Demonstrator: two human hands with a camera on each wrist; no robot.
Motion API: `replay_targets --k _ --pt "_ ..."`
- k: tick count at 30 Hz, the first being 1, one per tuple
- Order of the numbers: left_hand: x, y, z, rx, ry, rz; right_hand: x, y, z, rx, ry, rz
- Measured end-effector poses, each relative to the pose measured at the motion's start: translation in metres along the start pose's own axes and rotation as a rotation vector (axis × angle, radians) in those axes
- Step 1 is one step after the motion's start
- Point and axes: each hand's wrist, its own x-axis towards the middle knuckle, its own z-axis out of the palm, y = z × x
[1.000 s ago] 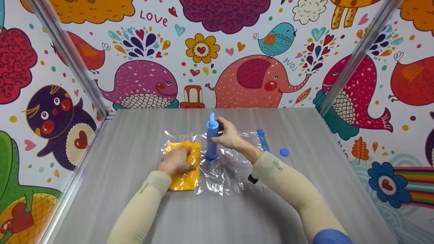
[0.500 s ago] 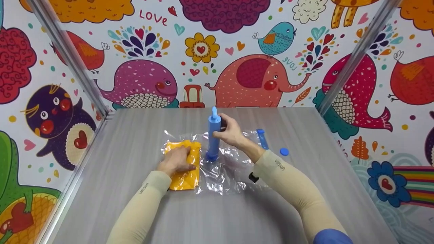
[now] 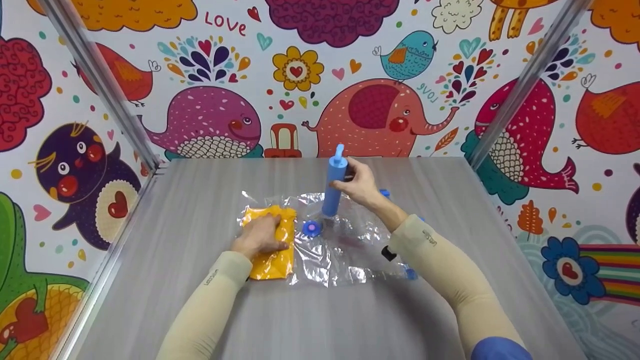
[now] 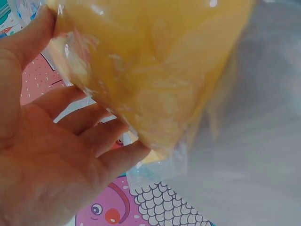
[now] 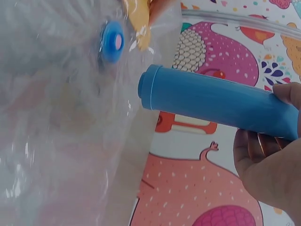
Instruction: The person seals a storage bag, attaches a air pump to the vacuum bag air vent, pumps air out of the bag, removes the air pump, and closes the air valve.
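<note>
A blue hand pump [image 3: 334, 196] tilts above the clear plastic bag [image 3: 320, 262]. My right hand [image 3: 361, 183] grips its barrel near the handle end. In the right wrist view the pump's lower end stands apart from the bag's round blue valve [image 5: 112, 42], which has a pink centre. Inside the left part of the bag lies a folded yellow item [image 3: 272, 270], maybe cloth. My left hand [image 3: 261, 235] rests on it through the film, fingers spread loosely. The left wrist view has those fingers touching the edge of the yellow bundle [image 4: 155, 70].
Blue zip pieces show at the bag's right edge, one a corner end [image 3: 411, 273]. A round blue cap [image 3: 422, 219] is mostly hidden behind the right sleeve. The grey table [image 3: 310, 320] is walled by printed panels with metal posts [image 3: 105, 95] at the corners.
My right hand has lifted the pump off the valve and carried it up and to the right, uncovering the valve. My left hand has stayed on the yellow item.
</note>
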Motion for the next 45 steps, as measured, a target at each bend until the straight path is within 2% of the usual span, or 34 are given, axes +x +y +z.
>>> replay_targets --k 8,16,27,34,45 --pt "0.002 -0.003 0.002 -0.028 -0.001 -0.011 0.001 0.005 -0.027 -0.051 0.068 0.018" --pt "0.0 -0.004 0.002 -0.052 0.0 -0.022 0.005 0.012 -0.055 -0.051 0.151 0.023" --pt "0.0 -0.003 0.0 -0.04 -0.012 -0.019 0.001 0.034 -0.095 -0.127 0.224 0.07" --pt "0.005 -0.005 0.001 0.001 -0.001 0.007 -0.002 0.049 -0.114 -0.165 0.263 0.086" --pt "0.002 -0.003 0.001 -0.056 -0.011 -0.02 -0.009 0.073 -0.134 -0.225 0.266 0.242"
